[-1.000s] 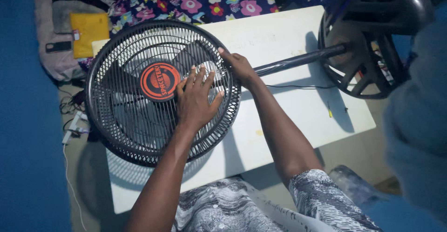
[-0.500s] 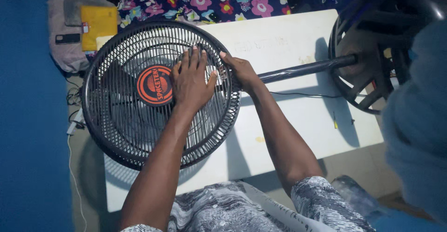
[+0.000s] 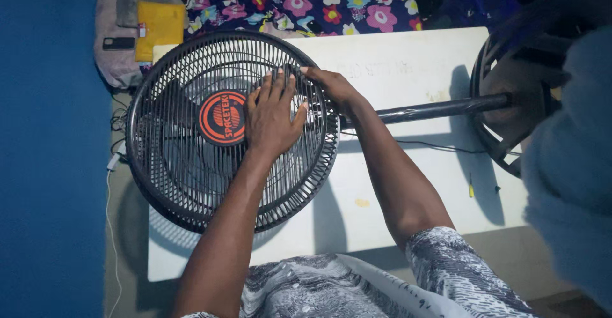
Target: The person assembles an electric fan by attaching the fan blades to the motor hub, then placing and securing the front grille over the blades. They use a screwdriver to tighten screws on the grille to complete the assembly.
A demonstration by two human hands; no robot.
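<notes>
Flat on the white bench (image 3: pixel 408 69) lies a black pedestal fan, its round wire grille (image 3: pixel 185 165) facing up and overhanging the bench's left edge. Left hand (image 3: pixel 273 117) rests open, palm down, fingers spread on the grille just right of the red-and-black centre badge (image 3: pixel 222 118). Right hand (image 3: pixel 331 85) curls over the grille's upper right rim, gripping it. The fan's dark pole (image 3: pixel 440 109) runs right to the round base (image 3: pixel 510 88).

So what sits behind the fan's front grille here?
Through the front grille, grey blades show. The round red badge and the left hand cover the hub; the motor is hidden.
</notes>
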